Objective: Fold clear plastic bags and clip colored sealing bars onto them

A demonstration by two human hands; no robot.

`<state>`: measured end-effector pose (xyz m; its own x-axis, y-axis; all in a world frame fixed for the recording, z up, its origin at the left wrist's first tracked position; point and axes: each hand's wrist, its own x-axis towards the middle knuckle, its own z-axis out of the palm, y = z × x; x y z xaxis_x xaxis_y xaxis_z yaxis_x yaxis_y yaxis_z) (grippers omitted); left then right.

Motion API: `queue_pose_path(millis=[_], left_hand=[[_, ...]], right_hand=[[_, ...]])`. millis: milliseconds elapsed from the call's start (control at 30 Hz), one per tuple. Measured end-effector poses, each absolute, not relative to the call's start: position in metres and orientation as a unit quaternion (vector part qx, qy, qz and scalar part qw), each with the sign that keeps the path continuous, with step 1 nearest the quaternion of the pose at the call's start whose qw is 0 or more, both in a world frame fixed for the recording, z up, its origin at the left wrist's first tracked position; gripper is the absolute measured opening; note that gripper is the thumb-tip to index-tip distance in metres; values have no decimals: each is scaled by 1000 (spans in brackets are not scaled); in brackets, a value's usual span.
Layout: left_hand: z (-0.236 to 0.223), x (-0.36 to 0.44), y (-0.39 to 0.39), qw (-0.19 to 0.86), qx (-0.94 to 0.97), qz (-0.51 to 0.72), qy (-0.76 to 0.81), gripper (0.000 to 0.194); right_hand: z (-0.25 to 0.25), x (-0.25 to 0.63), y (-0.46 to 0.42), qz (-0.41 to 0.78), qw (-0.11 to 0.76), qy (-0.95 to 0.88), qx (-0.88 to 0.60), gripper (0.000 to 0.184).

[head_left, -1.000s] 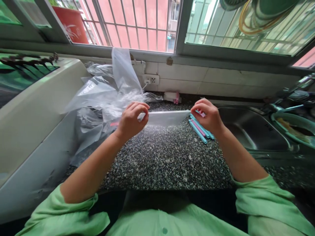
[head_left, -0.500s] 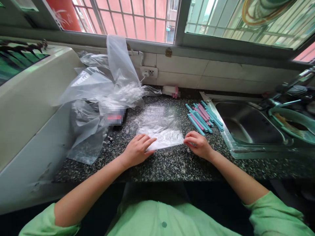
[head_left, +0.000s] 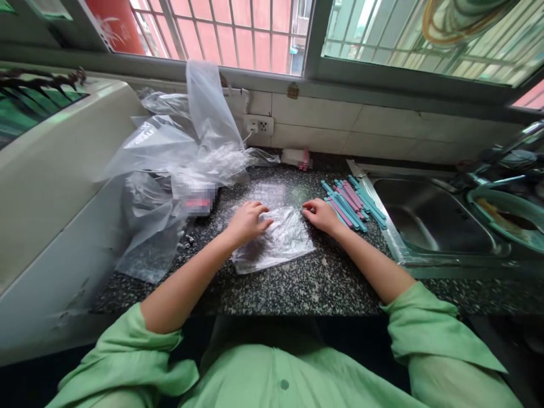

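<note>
A small clear plastic bag [head_left: 278,243] lies flat on the speckled granite counter [head_left: 297,289] in front of me. My left hand [head_left: 249,222] rests on the bag's far left part, fingers curled down onto the plastic. My right hand [head_left: 321,214] touches the bag's far right corner with its fingers bent, pinching the edge. Just right of that hand lies a pile of blue and pink plastic sealing sticks [head_left: 351,198].
A heap of crumpled clear plastic bags [head_left: 178,164] fills the counter's left back. A white appliance [head_left: 55,187] stands at the left. A steel sink [head_left: 429,221] and a green basin [head_left: 505,212] are at the right. A wall socket [head_left: 258,124] sits on the tiles under the window.
One second ago both hands held the bag stretched in the air. They laid it flat on the counter, and have now slid from its near edge to its far edge.
</note>
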<state>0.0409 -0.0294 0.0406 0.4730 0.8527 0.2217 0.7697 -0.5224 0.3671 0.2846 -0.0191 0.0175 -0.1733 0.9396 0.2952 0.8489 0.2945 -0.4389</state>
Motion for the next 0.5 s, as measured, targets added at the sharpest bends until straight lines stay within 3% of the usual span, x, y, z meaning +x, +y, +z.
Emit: queue_pose_path(millis=[167,500], left_hand=[[25,44,-26,92,839,201,497,35],[22,37,-22,97,842,172,503,42]], right_hand=[[10,268,-1,64,226,-773,-590,5],[11,262,7,87,262,-810,-517,9]])
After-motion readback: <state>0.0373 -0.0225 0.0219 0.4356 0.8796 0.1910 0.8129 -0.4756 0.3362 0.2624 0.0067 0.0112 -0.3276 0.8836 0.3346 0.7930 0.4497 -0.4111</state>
